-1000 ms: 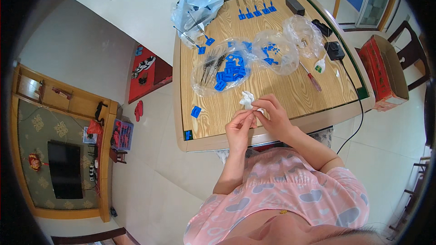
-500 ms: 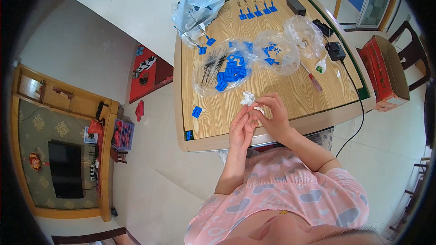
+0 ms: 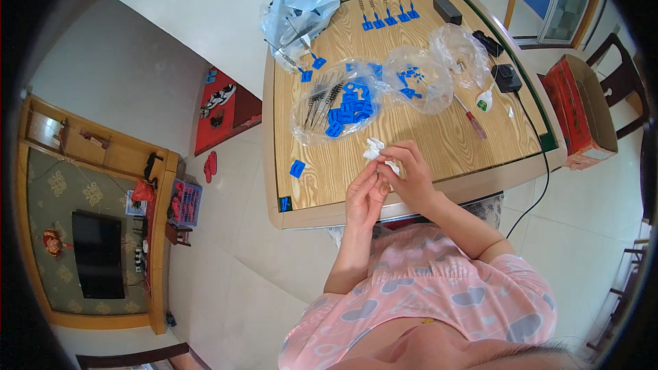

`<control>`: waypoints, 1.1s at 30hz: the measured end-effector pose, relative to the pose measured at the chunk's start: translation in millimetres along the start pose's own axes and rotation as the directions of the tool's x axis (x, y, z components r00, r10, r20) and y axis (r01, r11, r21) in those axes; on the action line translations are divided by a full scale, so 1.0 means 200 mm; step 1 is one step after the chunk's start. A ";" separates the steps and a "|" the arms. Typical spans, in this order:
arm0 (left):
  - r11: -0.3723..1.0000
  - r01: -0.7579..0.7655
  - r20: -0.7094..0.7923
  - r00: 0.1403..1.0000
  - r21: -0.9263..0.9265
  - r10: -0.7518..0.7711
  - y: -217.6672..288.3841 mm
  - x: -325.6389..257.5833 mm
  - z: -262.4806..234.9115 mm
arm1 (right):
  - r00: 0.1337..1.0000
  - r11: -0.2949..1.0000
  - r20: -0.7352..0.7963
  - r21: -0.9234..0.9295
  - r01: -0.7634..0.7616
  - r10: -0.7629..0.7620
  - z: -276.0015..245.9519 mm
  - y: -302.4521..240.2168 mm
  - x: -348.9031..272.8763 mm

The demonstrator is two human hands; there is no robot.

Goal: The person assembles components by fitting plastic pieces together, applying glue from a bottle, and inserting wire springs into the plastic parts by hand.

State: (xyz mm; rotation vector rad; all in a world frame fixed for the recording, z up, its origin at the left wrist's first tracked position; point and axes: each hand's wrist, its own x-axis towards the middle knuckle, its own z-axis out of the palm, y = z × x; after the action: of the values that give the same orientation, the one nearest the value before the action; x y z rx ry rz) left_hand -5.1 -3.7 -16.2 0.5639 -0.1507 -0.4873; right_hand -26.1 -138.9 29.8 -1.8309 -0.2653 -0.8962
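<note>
Just over the table's near edge, my left hand (image 3: 365,195) and my right hand (image 3: 413,178) meet at the fingertips. Both have their fingers closed in a pinch; whatever lies between them is too small or too hidden to make out. A crumpled white tissue (image 3: 373,149) shows just beyond the fingertips, with another bit of white beside the right fingers. I cannot tell whether it is held or lies on the wood. To the left lies a single blue plastic piece (image 3: 297,168). Past the hands, a clear bag (image 3: 301,130) holds blue pieces (image 3: 349,106) and dark springs (image 3: 317,101).
Several blue-based spring rods (image 3: 388,17) stand at the table's far edge, near a pale blue plastic bag (image 3: 298,17). Two more clear bags (image 3: 439,99) (image 3: 459,48) lie right of centre. A screwdriver (image 3: 473,122), black adapter (image 3: 507,77) with cable, and red box (image 3: 576,113) are at the right.
My hands have closed together slightly, the right fingertips drawing in toward the left ones. The table items stay where they were.
</note>
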 end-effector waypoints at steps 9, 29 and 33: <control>0.998 -0.028 0.004 1.000 0.060 0.028 -0.01 -0.01 -0.02 | 0.999 0.998 0.024 0.042 -0.045 0.044 0.00 0.00 -0.01; -0.332 -0.246 0.366 0.852 0.911 0.373 -0.05 0.16 -0.12 | 0.899 0.972 0.414 -0.231 -0.047 0.142 -0.04 0.44 -0.22; -0.221 -0.325 0.384 0.863 0.920 0.330 -0.08 0.17 -0.25 | 0.802 0.899 0.408 -0.218 -0.380 0.437 -0.01 0.42 -0.20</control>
State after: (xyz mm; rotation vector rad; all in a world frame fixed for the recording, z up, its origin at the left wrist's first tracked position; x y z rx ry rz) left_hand 32.3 -7.2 -67.1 2.0779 -0.7241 0.3712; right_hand -8.3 -169.3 -56.0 -2.0929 -0.0858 -0.1792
